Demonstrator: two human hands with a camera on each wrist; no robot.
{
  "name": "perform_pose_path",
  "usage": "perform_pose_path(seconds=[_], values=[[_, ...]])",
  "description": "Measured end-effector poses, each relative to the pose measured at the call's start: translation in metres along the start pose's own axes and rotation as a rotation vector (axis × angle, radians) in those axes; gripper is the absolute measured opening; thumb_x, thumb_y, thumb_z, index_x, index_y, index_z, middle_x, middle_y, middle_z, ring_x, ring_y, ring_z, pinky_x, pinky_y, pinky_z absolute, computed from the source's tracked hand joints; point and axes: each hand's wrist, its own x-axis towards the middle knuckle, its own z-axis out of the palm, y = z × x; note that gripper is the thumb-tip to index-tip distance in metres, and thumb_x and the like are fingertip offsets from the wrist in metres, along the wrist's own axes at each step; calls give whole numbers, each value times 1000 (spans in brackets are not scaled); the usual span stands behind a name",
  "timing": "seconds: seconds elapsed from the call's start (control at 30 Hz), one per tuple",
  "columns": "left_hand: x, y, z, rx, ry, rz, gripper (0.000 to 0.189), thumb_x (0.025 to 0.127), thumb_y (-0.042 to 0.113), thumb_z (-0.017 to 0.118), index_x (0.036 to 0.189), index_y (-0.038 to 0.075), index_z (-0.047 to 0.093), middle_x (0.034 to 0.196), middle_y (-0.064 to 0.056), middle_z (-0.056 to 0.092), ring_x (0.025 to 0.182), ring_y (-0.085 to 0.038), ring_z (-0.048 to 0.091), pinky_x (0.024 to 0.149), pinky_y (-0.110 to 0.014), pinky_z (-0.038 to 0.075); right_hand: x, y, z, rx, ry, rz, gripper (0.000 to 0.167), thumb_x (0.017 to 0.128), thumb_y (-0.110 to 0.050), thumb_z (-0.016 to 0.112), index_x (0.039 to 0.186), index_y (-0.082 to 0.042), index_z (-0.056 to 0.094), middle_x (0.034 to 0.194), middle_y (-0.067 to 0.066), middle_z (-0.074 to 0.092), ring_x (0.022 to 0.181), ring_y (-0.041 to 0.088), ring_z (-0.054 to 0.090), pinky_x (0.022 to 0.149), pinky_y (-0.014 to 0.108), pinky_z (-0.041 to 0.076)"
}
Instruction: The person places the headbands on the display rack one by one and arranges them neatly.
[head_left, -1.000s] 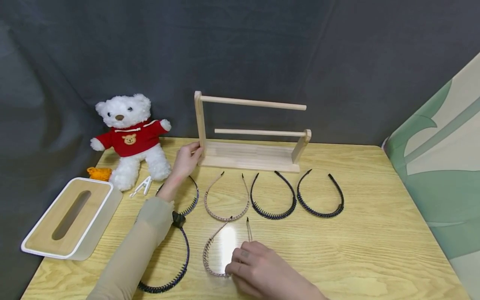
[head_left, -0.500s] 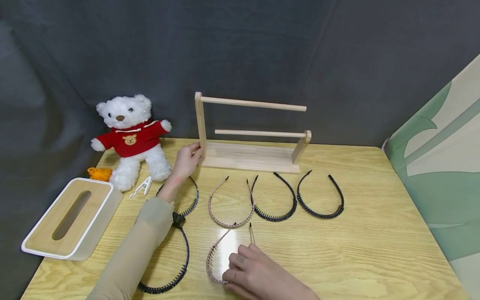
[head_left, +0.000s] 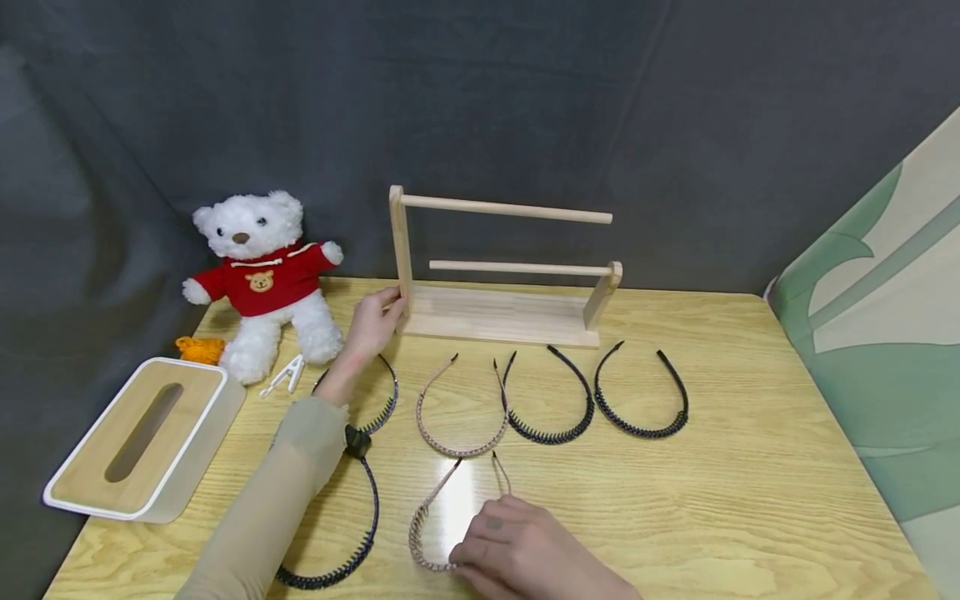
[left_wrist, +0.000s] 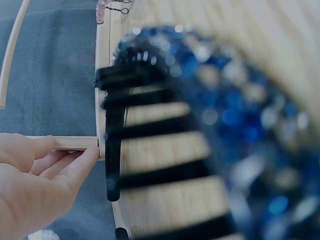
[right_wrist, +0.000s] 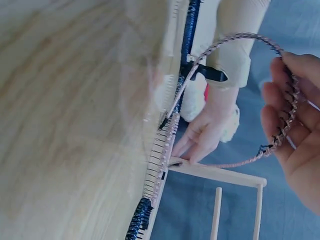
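My left hand (head_left: 373, 321) grips the left post of a pale wooden two-bar rack (head_left: 498, 312), low down near its base; the left wrist view shows fingers and thumb around the post. My right hand (head_left: 517, 542) holds a pink beaded headband (head_left: 418, 533) by its toothed curve. In the right wrist view this headband (right_wrist: 244, 36) is raised, its two ends pointing away from the palm. Just beyond it on the table lies a second pink headband (head_left: 462, 452), one end overlapping a dark headband (head_left: 551, 437). Another dark headband (head_left: 645, 432) rests farther right.
Under and beside the left forearm lie two dark blue headbands, one nearer (head_left: 322, 582) and one farther (head_left: 390, 408). A white teddy bear (head_left: 262, 283), an orange bundle (head_left: 200, 349), a white clip (head_left: 285, 375) and a tissue box (head_left: 142, 437) stand at left.
The pink headband on the table has shifted right and toward me, now overlapping its dark neighbour. My right hand has moved slightly nearer with its headband. The left hand stays on the rack.
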Motion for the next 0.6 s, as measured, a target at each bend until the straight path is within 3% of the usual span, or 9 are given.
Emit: perform_pose_path(seconds=[0.2, 0.37, 0.47, 0.6], values=[[-1, 0, 0, 18, 4, 11, 36, 114, 7, 51, 145, -9, 60, 139, -28, 65, 121, -40, 67, 91, -39, 56, -2, 2, -10, 301, 61, 108, 17, 92, -3, 83, 106, -11, 79, 99, -7, 76, 92, 3, 66, 86, 11, 49], [-1, 0, 0, 12, 4, 17, 35, 114, 6, 50, 144, -10, 60, 139, -29, 64, 120, -41, 68, 89, -37, 56, -1, 3, -19, 483, 243, 223, 14, 95, 0, 80, 108, -5, 79, 98, 1, 78, 88, 9, 71, 80, 17, 56], [0, 0, 1, 9, 4, 14, 35, 114, 6, 50, 145, -9, 60, 139, -29, 64, 117, -41, 69, 86, -35, 56, 1, 5, -28, 556, 350, 339, 17, 93, 4, 80, 108, -5, 79, 97, 4, 78, 84, 13, 73, 76, 23, 59], [0, -1, 1, 9, 7, 13, 35, 114, 6, 50, 145, -8, 60, 138, -29, 65, 115, -41, 70, 84, -33, 56, 4, 7, -43, 667, 442, 563, 26, 88, 14, 79, 105, -5, 81, 98, 7, 79, 86, 14, 73, 76, 28, 60]])
